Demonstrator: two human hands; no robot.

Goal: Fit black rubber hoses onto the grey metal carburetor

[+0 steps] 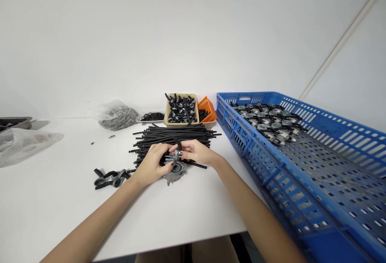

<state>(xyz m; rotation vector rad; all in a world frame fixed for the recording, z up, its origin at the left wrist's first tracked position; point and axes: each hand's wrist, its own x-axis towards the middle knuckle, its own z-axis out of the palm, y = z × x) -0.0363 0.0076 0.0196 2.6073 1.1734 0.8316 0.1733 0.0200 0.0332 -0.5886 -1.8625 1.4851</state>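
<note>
A grey metal carburetor [175, 170] is held low over the white table in front of me, its round bore facing me. My left hand [153, 163] grips its left side, thumb on the front and fingers behind. With thumb and fingers closed, my right hand [196, 152] pinches the carburetor cap at the top, from which a short curved black rubber boot [177, 144] sticks up. My fingers partly hide where the cap meets the body. Just behind both hands lies a heap of black rubber hoses [171, 133].
Loose caps with black boots [113, 178] lie at left. Farther back are a bag of grey parts [117, 116], a tray of black rings [152, 117], a beige bin [181, 124] of caps and an orange basket [211, 114]. A blue crate [265, 162] containing several carburetors [268, 120] stands at right.
</note>
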